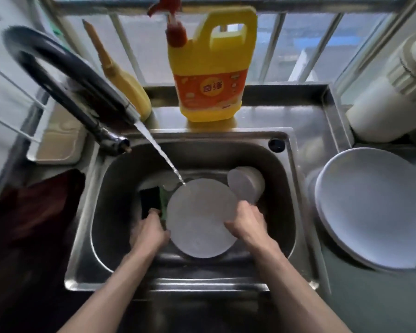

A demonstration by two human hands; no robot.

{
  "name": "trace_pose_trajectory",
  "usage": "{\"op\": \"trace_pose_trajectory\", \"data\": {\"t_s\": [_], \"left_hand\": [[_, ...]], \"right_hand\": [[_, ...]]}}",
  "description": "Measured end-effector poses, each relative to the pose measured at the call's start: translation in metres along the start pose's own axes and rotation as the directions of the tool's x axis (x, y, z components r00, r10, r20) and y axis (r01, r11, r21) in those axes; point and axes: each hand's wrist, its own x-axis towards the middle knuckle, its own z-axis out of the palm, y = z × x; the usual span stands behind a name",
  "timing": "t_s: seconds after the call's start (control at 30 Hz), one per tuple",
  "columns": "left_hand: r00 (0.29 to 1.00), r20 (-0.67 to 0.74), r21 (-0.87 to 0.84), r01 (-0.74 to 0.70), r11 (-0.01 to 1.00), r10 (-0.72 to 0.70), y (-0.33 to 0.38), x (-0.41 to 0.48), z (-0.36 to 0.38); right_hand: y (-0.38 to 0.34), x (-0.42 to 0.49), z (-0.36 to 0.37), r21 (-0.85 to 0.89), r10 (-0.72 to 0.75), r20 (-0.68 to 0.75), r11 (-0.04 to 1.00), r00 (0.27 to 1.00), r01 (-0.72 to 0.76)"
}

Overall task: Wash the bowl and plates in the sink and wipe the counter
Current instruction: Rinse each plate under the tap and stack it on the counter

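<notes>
While left hand (149, 233) & right hand (246, 224) each grip the wet plate (199, 217), it could slip & chip the bowl (246, 185).

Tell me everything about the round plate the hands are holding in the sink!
The plate is round, pale white and smooth, and it looks wet. It is inside the steel sink, its broad face turned up toward the camera. The left hand holds its left edge and the right hand holds its right edge. Water from the tap lands near its far rim. A bowl lies beside it, at the far right.
</notes>
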Motion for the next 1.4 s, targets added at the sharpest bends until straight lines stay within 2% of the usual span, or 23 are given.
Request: {"op": "trace_pose_trajectory", "data": {"t_s": [0.07, 0.13, 0.27, 0.37, 0.57, 0.67, 0.83, 1.0, 1.13, 1.27, 1.4], "left_hand": [[1.000, -0.011, 0.015, 0.005, 1.000, -0.005, -0.002, 0.002, 0.002], [0.999, 0.017, -0.005, 0.046, 0.999, -0.045, -0.005, 0.005, 0.005], [0.959, 0.251, -0.198, 0.180, 0.964, -0.127, -0.008, 0.011, 0.011], [0.938, 0.325, -0.329, 0.234, 0.915, -0.123, -0.009, 0.015, 0.012], [0.906, 0.408, -0.410, 0.289, 0.865, -0.110, -0.008, 0.010, 0.008], [0.912, 0.399, -0.457, 0.291, 0.841, -0.099, -0.004, 0.003, 0.007], [0.907, 0.417, -0.614, 0.326, 0.719, -0.055, -0.001, 0.001, 0.003], [0.953, 0.301, -0.876, 0.260, 0.407, 0.040, -0.002, -0.004, -0.010], [0.987, 0.146, -0.958, 0.122, 0.260, 0.072, -0.013, 0.000, -0.022], [0.994, -0.088, -0.940, -0.103, 0.324, 0.061, -0.015, -0.008, -0.040], [0.936, -0.346, -0.839, -0.341, 0.424, 0.069, -0.017, -0.014, -0.059]], "right_hand": [[0.003, 0.007, 0.011, -0.022, 0.102, 0.068, 0.995, 0.992, -0.100], [0.008, 0.015, 0.021, 0.028, 0.131, 0.109, 0.991, 0.985, -0.135], [0.013, 0.024, 0.030, 0.204, 0.169, 0.095, 0.961, 0.981, -0.186], [0.015, 0.025, 0.030, 0.208, 0.210, 0.087, 0.952, 0.974, -0.224], [0.006, 0.009, 0.010, 0.244, 0.108, 0.004, 0.964, 0.994, -0.106], [-0.001, 0.003, -0.001, 0.296, 0.034, -0.044, 0.955, 0.998, -0.019], [-0.012, -0.005, -0.024, 0.324, -0.091, -0.148, 0.936, 0.985, 0.135], [-0.015, -0.002, -0.040, 0.449, -0.111, -0.176, 0.875, 0.978, 0.180], [-0.012, -0.006, -0.040, 0.542, -0.121, -0.114, 0.824, 0.986, 0.164], [-0.011, -0.012, -0.025, 0.589, -0.139, -0.102, 0.789, 0.985, 0.173], [-0.015, -0.016, -0.004, 0.695, -0.099, -0.068, 0.710, 0.993, 0.118]]}}
